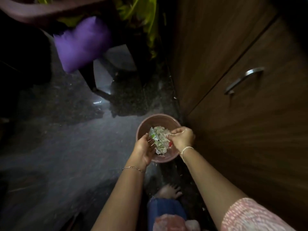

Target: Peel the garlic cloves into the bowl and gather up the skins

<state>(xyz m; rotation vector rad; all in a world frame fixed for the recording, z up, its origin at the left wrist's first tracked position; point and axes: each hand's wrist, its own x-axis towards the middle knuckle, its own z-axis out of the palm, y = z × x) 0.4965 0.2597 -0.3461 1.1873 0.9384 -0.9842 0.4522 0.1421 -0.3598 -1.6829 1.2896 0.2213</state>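
A round pinkish-brown bin [146, 124] stands on the dark floor beside a wooden cabinet. Inside it lies a heap of pale garlic skins [159, 139] mixed with bits of green and red wrapper. My left hand [144, 150] hovers over the bin's near left rim, palm turned up, fingers loosely curved, touching the heap's edge. My right hand [181, 137] is over the right rim, fingers curled down onto the skins. Whether either hand grips skins is unclear. No peeled cloves are visible.
A brown wooden cabinet [250, 114] with a metal handle [243, 80] rises close on the right. A purple bag [83, 42] hangs from dark furniture at the upper left, with green leaves [145, 22] behind. My bare foot [170, 190] is just below the bin.
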